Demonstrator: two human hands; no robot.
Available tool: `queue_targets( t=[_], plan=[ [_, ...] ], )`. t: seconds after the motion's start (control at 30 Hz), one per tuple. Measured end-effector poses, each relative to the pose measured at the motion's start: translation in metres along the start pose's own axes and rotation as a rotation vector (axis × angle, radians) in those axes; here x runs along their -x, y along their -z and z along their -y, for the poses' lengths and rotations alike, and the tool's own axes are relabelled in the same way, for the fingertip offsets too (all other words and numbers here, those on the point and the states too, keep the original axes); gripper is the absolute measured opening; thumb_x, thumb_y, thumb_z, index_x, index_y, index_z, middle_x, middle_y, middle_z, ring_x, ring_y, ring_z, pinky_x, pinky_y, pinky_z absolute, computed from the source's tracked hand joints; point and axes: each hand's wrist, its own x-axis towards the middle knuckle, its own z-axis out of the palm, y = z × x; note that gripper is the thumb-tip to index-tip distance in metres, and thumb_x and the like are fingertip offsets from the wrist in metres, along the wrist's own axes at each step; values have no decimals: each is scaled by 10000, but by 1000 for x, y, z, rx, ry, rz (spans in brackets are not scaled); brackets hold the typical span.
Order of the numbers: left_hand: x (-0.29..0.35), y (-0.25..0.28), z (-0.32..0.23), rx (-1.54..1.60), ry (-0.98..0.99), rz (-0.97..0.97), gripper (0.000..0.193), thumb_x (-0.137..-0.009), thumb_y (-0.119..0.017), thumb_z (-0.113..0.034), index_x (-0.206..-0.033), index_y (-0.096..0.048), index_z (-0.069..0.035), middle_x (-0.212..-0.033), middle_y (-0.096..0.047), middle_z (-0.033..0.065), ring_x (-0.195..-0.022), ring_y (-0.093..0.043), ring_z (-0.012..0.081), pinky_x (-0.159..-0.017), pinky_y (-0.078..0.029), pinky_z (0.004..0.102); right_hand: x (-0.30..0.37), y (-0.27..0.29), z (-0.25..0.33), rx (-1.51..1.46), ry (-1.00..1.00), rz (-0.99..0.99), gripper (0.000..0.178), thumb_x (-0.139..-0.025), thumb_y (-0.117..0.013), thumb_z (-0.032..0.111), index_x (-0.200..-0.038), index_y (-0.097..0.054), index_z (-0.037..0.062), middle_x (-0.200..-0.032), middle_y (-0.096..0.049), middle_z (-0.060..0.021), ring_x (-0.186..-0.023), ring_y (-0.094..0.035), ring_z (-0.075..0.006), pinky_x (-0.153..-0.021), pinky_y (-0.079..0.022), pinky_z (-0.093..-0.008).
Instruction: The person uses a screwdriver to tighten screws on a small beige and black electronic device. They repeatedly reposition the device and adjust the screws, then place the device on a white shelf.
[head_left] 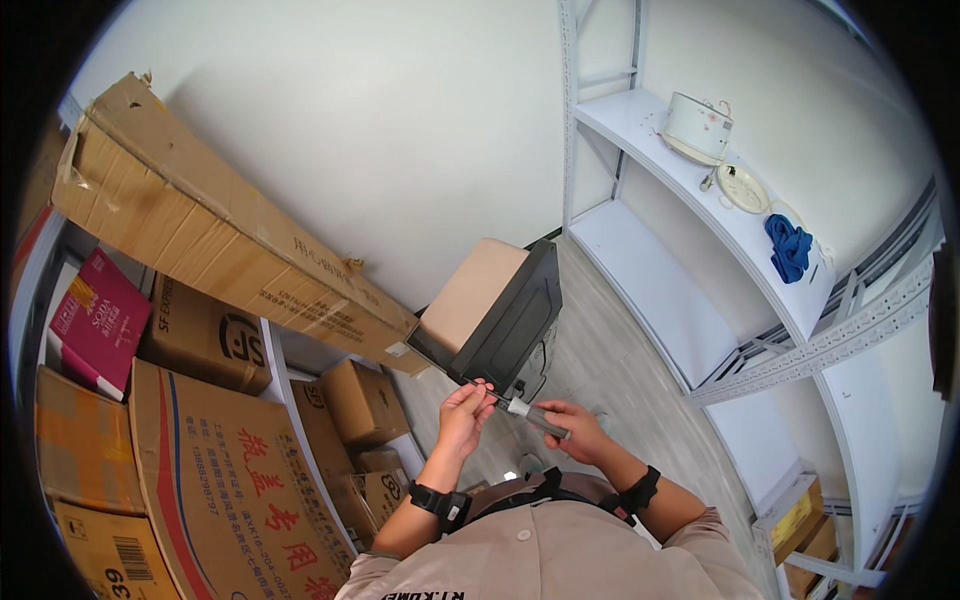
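Screwdriver (518, 407), apparently, near side of black cabinet (515, 315); judged light, stiff, best taken by its grey handle (548, 423), round which right hand (580, 432) wraps a firm grip, left hand (463, 416) pinching the thin shaft (499, 398).

- Large brown cardboard carton (200, 470): big red characters, blue lines.
- Flat magenta box (98, 345): pale lettering.
- Long brown cardboard box (215, 235): dark characters.
- Squat brown cardboard box (190, 335): black letters (round logo too).
- Yellowish cardboard box (95, 560): barcode, black digits.
- Beige cloth shirt (560, 550): black lettering.
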Motion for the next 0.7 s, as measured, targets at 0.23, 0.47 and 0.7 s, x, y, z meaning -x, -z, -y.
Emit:
queue_targets(
  t=[0.23, 0.47, 0.7],
  plan=[
    [0, 1, -3, 39, 22, 35, 145, -935, -591, -140, -1060, -622, -74, -982, -685, 43, -813, -666, 111, -677, -550, 223, 0, -5, 3, 232, 28, 6, 359, -920, -545, 128, -1245, -504, -19, -1041, -626, -117, -662, -517, -133, -613, -428, -283],
    [-2, 2, -2, 81, 34, 29, 152, -915, -629, -147, -1046, -631, -70, -979, -685, 46, -811, -667, 114, -648, -547, 210, 3, -10, 1, 987, 626, -85, 371, -824, -652, 122, -1170, -578, 11, -997, -630, -132, -840, -605, -241, -743, -485, -351],
    [2, -7, -6, 44, 25, -3, 136, -932, -605, -163, -1055, -618, -105, -996, -677, 12, -808, -665, 100, -632, -531, 192, 15, -26, 20, 1478, 794, -128, 419, -742, -698, 96, -1152, -614, 78, -1011, -603, -116, -840, -606, -299, -721, -491, -380]
  ],
)
